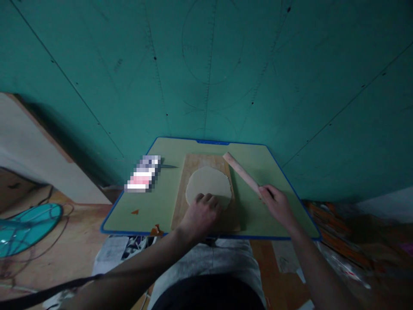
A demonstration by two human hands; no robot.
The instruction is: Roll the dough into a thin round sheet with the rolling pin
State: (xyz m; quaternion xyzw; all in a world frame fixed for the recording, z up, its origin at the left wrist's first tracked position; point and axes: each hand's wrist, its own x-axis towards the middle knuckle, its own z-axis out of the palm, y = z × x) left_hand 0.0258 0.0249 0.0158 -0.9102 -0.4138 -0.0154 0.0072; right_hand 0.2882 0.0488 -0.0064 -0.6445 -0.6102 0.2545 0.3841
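A flat, rounded sheet of dough (209, 183) lies on a wooden cutting board (180, 215). At its near edge, my left hand (202, 215) bends over with fingers curled onto the dough; the thumb and fingertips are mostly hidden. Off to the right, my right hand (275, 201) is wrapped round one end of a wooden rolling pin (242, 172). The pin slants up and left, with its far end near the board's top right corner and clear of the dough.
The board rests on a small blue-edged table (258, 226) against a green wall (206, 64). A knife blade (168, 166) pokes out beside a blurred-out item (143, 174). Orange scraps (157, 229) lie at the near left edge. A teal round object (30, 228) is on the floor.
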